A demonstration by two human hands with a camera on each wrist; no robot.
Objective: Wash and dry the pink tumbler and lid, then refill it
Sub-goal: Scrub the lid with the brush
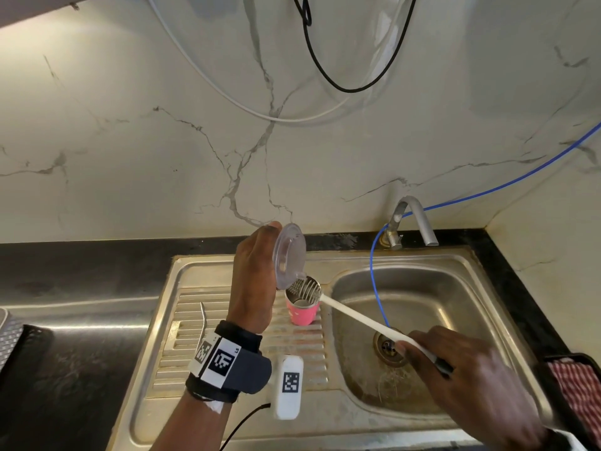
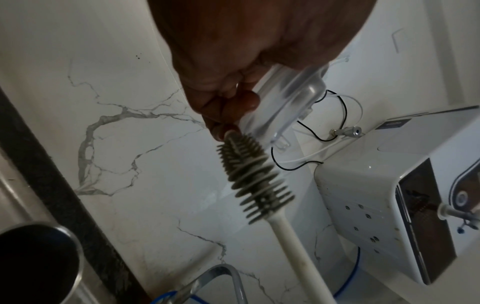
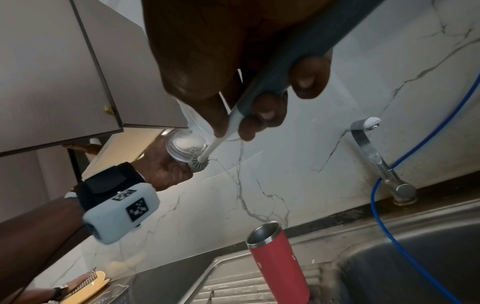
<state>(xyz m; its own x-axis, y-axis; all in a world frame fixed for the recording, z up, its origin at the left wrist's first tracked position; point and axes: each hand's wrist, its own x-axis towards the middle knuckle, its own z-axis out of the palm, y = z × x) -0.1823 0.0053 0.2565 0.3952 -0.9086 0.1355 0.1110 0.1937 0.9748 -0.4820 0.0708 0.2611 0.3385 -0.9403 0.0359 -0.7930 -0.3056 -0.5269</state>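
Note:
The pink tumbler (image 1: 302, 312) stands upright and open on the sink's ribbed drainboard (image 1: 247, 346); it shows too in the right wrist view (image 3: 280, 265). My left hand (image 1: 257, 275) holds the clear lid (image 1: 290, 255) on edge above the tumbler, seen also in the left wrist view (image 2: 283, 102) and the right wrist view (image 3: 185, 146). My right hand (image 1: 468, 382) grips the white handle of a bottle brush (image 1: 357, 320). Its grey bristled head (image 2: 249, 176) lies against the lid's lower edge, by my left fingertips.
A metal straw (image 1: 203, 323) lies on the drainboard's left side. The sink basin (image 1: 455, 304) has a blue hose (image 1: 377, 288) running down to its drain, and the tap (image 1: 413, 222) stands behind it. A red checked cloth (image 1: 582, 395) sits in a black tray at right.

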